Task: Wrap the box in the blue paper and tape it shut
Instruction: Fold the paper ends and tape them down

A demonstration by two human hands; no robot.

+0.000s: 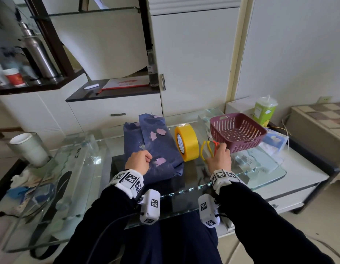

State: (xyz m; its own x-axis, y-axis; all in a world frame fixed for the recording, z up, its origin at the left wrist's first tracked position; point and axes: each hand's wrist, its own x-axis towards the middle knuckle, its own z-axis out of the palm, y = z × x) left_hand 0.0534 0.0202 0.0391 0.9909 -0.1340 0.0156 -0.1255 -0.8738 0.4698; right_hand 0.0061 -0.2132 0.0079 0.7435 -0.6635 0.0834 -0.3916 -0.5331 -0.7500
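Note:
The box wrapped in dark blue paper (pixel 161 147) lies on the glass table (pixel 260 168), its paper creased and marked with pink torn patches. My left hand (pixel 138 161) rests on its near left part, fingers curled, pressing the paper down. A yellow tape roll (pixel 187 142) stands on edge just right of the box. My right hand (pixel 219 157) is closed around the yellow and orange handles of scissors (pixel 208 150) lying between the tape roll and a basket.
A maroon slotted basket (pixel 238 134) sits at the right rear, with a green drink cup (pixel 264 113) behind it. A white cup (pixel 27 147) stands at the far left. Cabinets rise behind the table; a lower glass shelf with clutter lies left.

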